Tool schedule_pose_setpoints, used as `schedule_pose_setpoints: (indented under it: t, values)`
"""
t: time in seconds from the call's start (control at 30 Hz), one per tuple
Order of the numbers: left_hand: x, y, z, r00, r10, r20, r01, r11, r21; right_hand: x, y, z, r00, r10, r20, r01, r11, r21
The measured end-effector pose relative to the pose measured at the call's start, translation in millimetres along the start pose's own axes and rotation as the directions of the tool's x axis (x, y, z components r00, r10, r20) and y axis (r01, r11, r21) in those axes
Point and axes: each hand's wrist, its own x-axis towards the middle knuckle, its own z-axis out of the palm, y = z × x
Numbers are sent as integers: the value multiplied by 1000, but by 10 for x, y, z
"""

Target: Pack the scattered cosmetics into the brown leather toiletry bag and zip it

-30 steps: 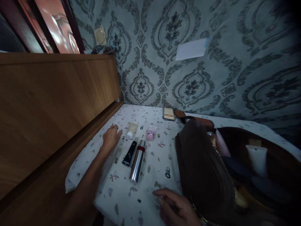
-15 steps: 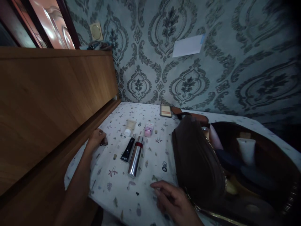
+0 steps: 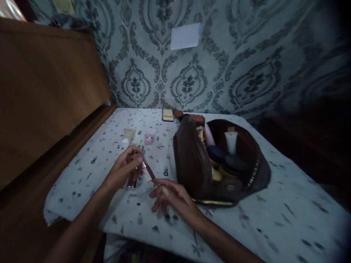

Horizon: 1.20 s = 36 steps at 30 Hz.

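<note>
My left hand (image 3: 127,166) is closed, pinching a slim pink-and-brown cosmetic stick (image 3: 148,171) between thumb and fingers, above the cloth. My right hand (image 3: 172,197) comes in from the right with its fingers apart. Its index fingertip is at the lower end of the stick; whether it touches cannot be told. Under my left hand lies a silver cylindrical bottle (image 3: 131,183), mostly covered. Just beyond are a beige tube with a white cap (image 3: 128,137) and a small pink-capped tube (image 3: 150,137). The black tube seen earlier is hidden.
An open brown bag (image 3: 192,160) stands to the right, holding a white tube (image 3: 231,141), a pink tube (image 3: 209,134) and dark round items. A small framed card (image 3: 168,114) and a brown strap (image 3: 189,117) lie near the wall. A wooden cabinet (image 3: 49,91) borders the left.
My left hand has come from the cabinet side to the middle, bringing the stick over the silver bottle. My right hand has moved towards it. The view has shifted right.
</note>
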Motion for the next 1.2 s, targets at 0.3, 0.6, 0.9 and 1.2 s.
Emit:
schedule_pose_setpoints:
  t: [0.3, 0.6, 0.9, 1.2]
  values:
    - [-201, -50, 227, 981, 153, 119, -178, 955, 239, 9, -44, -27, 999, -33, -1, 33, 991, 128]
    - [-423, 53, 292, 902, 406, 147, -426, 782, 455, -379, -374, 51, 968, -226, -104, 229, 973, 16]
    - [9, 370, 966, 500, 601, 624, -818, 90, 568, -1107, -988, -522, 545, -641, -540, 485, 767, -421]
    - [255, 332, 1039, 367, 536, 760, -771, -282, 571, -1142, -1337, -961, 464, -837, -291, 206, 421, -883]
